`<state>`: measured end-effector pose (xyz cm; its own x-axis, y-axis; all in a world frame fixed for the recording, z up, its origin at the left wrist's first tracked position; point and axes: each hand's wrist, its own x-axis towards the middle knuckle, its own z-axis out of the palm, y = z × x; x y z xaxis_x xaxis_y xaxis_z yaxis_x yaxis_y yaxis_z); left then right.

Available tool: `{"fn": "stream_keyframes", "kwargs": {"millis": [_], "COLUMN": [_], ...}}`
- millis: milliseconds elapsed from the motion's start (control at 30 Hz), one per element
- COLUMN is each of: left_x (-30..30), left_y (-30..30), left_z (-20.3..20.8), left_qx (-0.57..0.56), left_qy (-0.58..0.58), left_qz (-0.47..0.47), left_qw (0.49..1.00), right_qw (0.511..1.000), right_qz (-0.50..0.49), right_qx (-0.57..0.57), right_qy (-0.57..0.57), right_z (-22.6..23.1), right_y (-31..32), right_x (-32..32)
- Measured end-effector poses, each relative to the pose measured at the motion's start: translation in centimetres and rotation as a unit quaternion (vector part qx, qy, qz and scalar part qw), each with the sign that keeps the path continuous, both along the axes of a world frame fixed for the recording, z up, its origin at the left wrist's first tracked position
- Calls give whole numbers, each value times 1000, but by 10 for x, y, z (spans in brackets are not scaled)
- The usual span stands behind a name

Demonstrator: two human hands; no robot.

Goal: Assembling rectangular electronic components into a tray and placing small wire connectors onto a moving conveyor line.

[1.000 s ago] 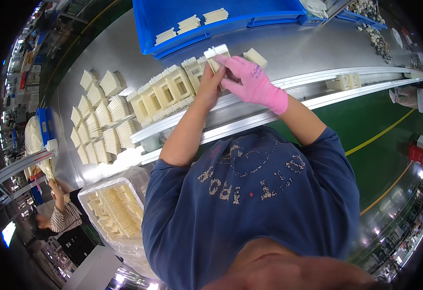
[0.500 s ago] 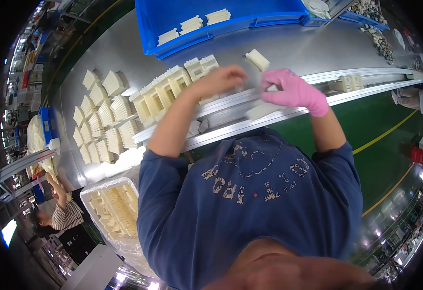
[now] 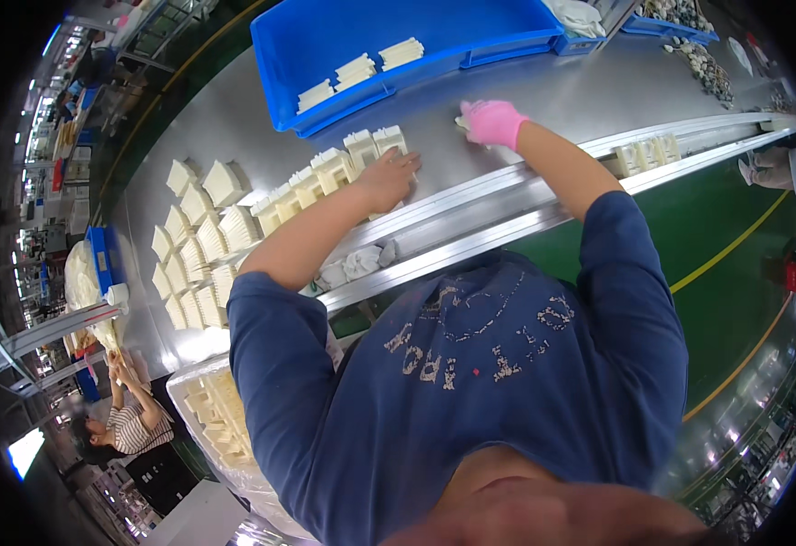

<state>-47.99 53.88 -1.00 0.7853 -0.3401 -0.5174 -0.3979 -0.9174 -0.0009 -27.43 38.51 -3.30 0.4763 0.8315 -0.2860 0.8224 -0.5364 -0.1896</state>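
My bare left hand (image 3: 389, 180) is at the right end of a row of cream plastic housings (image 3: 329, 166), beside the end piece. Its fingers are stretched out and a little apart; whether they touch that piece I cannot tell. Farther right, my right hand in a pink glove (image 3: 493, 124) is closed over a small cream plastic piece (image 3: 461, 122) on the metal table. Most of that piece is hidden under the glove. Left of the row stand several stacks of ribbed cream parts (image 3: 211, 238).
A blue bin (image 3: 325, 109) holding cream strips stands at the back. Metal rails (image 3: 471, 227) run along the near edge, with a crumpled white cloth (image 3: 357, 264) and cream housings (image 3: 648, 155) between them. A plastic-lined box (image 3: 179, 391) sits at lower left. Another person (image 3: 138, 428) works far left.
My right hand has moved from above the rails forward and left onto the cream piece. The pale thing it had near the rails no longer shows. My left hand moved left and nearer.
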Motion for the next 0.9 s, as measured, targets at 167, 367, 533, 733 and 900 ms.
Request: {"fn": "stream_keyframes", "kwargs": {"millis": [167,367,533,733,900], "left_x": [-11,7,11,6,5], "left_y": [13,7,-20,-68,-68], "left_z": [12,65,39,38,31], "left_qx": [12,-331,-756,-770,-796], "left_qy": [-122,-202,-62,-70,-141], "left_qz": [-39,480,569,534,496], "left_qw": [992,787,319,342,317], "right_qw": [988,914,796,879,896], "right_qz": [37,-110,-51,-89,-32], "right_qx": [-147,185,215,304,420], "right_qy": [-20,345,563,357,143], "right_z": [19,77,102,94,79], "right_y": [16,-18,-37,-19,-17], "right_x": [-9,-3,-41,-90,-110]}}
